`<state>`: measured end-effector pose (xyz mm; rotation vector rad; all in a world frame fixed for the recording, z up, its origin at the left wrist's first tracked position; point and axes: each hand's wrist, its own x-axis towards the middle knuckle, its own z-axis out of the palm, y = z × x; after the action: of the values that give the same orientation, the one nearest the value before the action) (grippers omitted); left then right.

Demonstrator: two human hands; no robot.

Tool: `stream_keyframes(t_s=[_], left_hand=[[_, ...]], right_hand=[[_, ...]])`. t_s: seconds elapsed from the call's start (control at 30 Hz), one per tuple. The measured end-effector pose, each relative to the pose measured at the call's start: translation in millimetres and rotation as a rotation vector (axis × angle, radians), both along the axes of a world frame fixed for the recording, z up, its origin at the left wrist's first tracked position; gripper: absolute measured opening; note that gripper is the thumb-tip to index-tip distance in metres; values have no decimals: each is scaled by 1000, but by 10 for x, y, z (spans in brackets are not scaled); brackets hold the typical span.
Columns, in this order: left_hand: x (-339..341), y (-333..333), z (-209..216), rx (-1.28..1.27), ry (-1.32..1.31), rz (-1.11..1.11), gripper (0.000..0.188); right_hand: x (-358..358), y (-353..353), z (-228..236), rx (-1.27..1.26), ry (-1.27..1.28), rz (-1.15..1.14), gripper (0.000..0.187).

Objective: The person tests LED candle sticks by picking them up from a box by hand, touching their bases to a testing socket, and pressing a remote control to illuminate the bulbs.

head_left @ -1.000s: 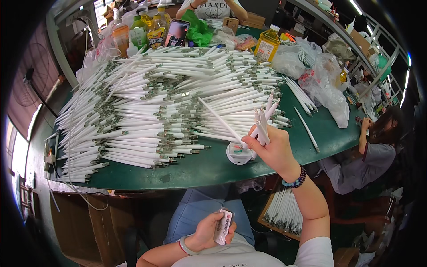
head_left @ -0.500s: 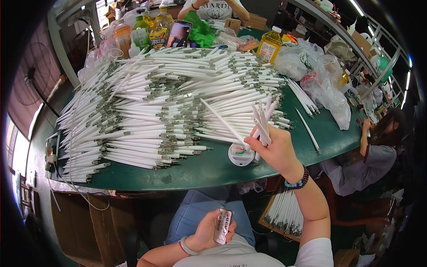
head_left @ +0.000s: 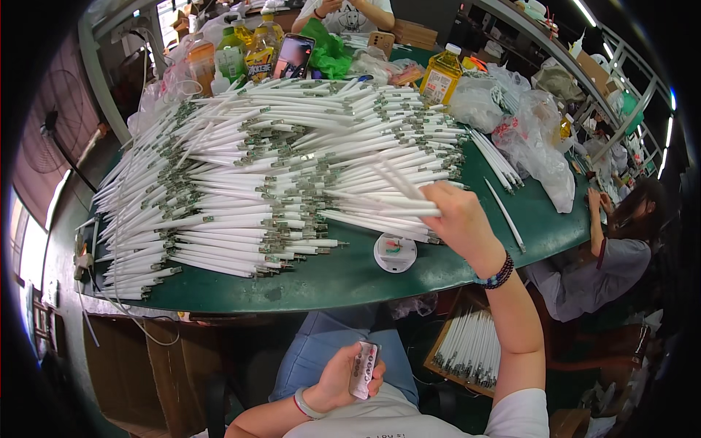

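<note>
Green tabletop [head_left: 328, 290] beneath, right fingers [head_left: 437, 197] pinch seemingly several white sticks [head_left: 404, 205].

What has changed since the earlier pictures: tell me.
The right hand has moved forward; the white sticks in it have swung to point left over the pile, no longer overlapping the round white device. Blur hides whether any was let go. The left hand still holds the small remote, and the device sits unmoved on the table.

yellow bottle [head_left: 439, 75] stood beside clear bag [head_left: 475, 102]. lit phone [head_left: 294, 57] was standing next to green bag [head_left: 328, 52]. fan [head_left: 50, 123] noted at far left; carton [head_left: 179, 379] observed at lower left.
</note>
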<state>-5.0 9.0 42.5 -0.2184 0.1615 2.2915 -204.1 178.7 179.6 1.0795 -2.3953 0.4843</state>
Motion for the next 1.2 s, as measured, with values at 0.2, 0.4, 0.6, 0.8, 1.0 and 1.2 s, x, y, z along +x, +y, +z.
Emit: stream_keyframes(t_s=[0.2, 0.4, 0.6, 0.8, 1.0, 1.2], left_hand=[[-7, 8, 26, -29, 6, -9, 36], [3, -2, 3, -30, -15, 8, 36], [-20, 16, -15, -18, 9, -4, 37], [-29, 13, 1, -33, -30, 3, 38], [-15, 21, -10, -58, -56, -3, 38], [-18, 39, 3, -75, -70, -2, 36]], right_hand=[[-108, -15, -26, 333, 224, -78, 18], [-238, 2, -105, 243, 233, -54, 4], [151, 70, 43, -357, -227, 58, 10], [236, 73, -101, -576, -516, 13, 14], [262, 4, -161, -408, -382, 27, 8], [264, -86, -211, -408, -375, -50, 10]])
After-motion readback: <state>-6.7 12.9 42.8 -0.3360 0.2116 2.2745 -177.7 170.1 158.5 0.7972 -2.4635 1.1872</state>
